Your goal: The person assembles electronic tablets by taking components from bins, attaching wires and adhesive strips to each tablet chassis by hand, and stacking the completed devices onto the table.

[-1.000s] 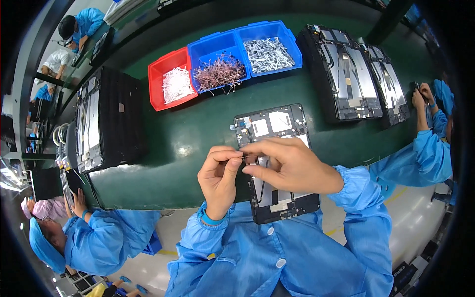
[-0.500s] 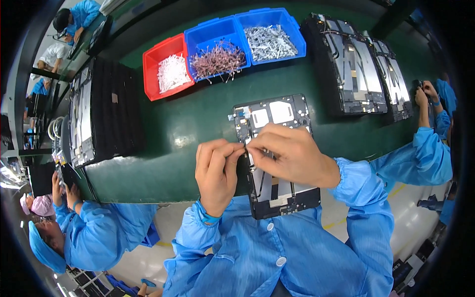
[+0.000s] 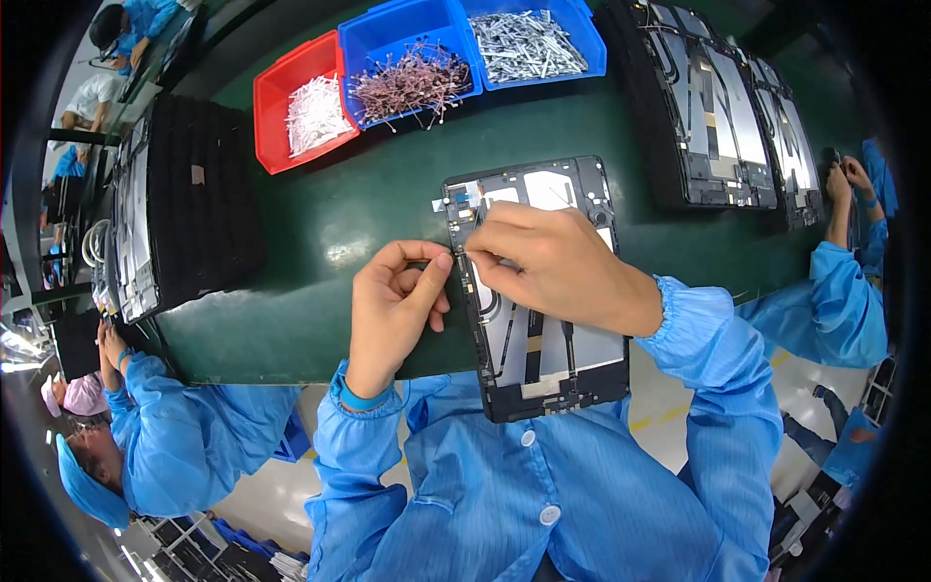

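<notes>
An opened tablet [image 3: 603, 385] with black frame, pale metal plates and dark ribbon cables lies in front of me, its lower end over the table's near edge. At its upper left edge, my left hand [image 3: 393, 306] pinches thumb and forefinger together, the other fingers curled. Directly opposite, my right hand [image 3: 562, 267] reaches over the tablet with its fingertips pinched, almost touching the left ones. Whatever sits between the fingertips is too small to make out. A small clear-and-blue tab [image 3: 439, 206] sticks out from the tablet's upper left side.
Beyond the tablet stand a red bin [image 3: 264, 126] of white pieces, a blue bin [image 3: 353, 44] of brownish thin-wired parts and another blue bin [image 3: 593, 60] of silvery pieces. Stacked tablets stand left [image 3: 136, 223] and right [image 3: 713, 126]. Co-workers sit on both sides.
The view has shifted, so the bins appear higher. My left hand's thumb has straightened against the forefinger and its other fingers have drawn back. Both hands stay at the tablet's left edge.
</notes>
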Action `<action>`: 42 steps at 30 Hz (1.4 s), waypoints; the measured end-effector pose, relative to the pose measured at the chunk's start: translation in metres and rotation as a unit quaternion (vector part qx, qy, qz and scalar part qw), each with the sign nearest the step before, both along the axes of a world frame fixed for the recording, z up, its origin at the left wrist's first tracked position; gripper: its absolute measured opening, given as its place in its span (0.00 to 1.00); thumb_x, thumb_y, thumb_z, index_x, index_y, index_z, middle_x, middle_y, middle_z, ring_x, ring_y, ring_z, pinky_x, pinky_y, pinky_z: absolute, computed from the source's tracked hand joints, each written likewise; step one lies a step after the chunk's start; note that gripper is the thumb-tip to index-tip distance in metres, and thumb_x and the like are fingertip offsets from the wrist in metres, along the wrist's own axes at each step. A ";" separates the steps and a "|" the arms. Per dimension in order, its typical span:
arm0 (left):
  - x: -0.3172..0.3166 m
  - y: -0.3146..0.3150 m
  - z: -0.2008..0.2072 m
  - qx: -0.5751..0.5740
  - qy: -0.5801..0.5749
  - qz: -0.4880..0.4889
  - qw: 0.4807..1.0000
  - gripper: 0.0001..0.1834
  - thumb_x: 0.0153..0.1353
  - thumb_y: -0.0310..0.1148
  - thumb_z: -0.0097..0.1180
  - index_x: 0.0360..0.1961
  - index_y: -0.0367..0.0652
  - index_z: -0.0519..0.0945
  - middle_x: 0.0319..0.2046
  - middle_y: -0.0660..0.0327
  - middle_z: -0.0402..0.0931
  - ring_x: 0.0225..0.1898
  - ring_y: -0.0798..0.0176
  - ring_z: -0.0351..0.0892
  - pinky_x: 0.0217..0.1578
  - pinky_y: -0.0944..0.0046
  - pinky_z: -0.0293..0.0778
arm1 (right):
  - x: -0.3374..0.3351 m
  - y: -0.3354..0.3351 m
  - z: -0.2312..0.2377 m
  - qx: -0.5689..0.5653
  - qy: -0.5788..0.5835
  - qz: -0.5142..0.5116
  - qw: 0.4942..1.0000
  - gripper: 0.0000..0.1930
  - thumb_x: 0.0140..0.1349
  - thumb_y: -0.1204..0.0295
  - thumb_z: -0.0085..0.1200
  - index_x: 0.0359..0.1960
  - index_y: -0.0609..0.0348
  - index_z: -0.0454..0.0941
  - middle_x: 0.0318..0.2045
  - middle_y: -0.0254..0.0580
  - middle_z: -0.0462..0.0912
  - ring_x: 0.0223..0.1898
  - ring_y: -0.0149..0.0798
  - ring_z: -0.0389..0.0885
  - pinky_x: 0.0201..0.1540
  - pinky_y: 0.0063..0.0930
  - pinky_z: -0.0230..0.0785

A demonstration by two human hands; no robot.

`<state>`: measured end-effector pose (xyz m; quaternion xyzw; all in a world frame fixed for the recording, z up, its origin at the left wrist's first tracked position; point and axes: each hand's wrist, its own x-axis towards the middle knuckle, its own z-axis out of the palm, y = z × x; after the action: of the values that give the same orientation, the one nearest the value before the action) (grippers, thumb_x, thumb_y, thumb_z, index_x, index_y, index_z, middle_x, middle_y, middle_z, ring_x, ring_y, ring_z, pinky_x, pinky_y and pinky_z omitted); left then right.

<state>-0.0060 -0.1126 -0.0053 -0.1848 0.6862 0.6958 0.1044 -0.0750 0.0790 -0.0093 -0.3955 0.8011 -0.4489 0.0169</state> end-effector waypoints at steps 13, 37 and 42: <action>-0.009 -0.002 0.007 -0.062 -0.032 -0.031 0.997 0.08 0.64 0.28 0.61 0.38 0.34 0.78 0.17 0.64 0.76 0.15 0.76 0.70 0.15 0.76 0.63 | 0.000 0.002 -0.004 0.015 0.044 0.000 0.999 0.04 0.57 0.73 0.61 0.33 0.57 0.79 0.28 0.36 0.75 0.22 0.43 0.79 0.21 0.35 0.70; -0.016 -0.003 0.010 -0.061 -0.047 -0.051 0.996 0.05 0.64 0.24 0.59 0.36 0.33 0.76 0.22 0.61 0.78 0.19 0.74 0.74 0.15 0.74 0.70 | -0.001 0.002 -0.008 0.001 0.049 0.001 0.999 0.04 0.56 0.73 0.61 0.31 0.58 0.78 0.27 0.36 0.73 0.22 0.42 0.78 0.20 0.34 0.70; -0.017 -0.001 0.010 -0.059 -0.038 -0.045 0.997 0.05 0.63 0.23 0.58 0.35 0.32 0.76 0.28 0.59 0.79 0.22 0.73 0.77 0.17 0.73 0.74 | -0.001 0.003 -0.009 0.010 0.055 0.005 0.998 0.04 0.56 0.73 0.61 0.31 0.57 0.79 0.26 0.35 0.73 0.22 0.41 0.78 0.20 0.34 0.70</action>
<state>-0.0228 -0.1131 0.0047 -0.1862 0.7293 0.6410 0.1504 -0.0764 0.0822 -0.0187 -0.4233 0.8030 -0.4189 -0.0208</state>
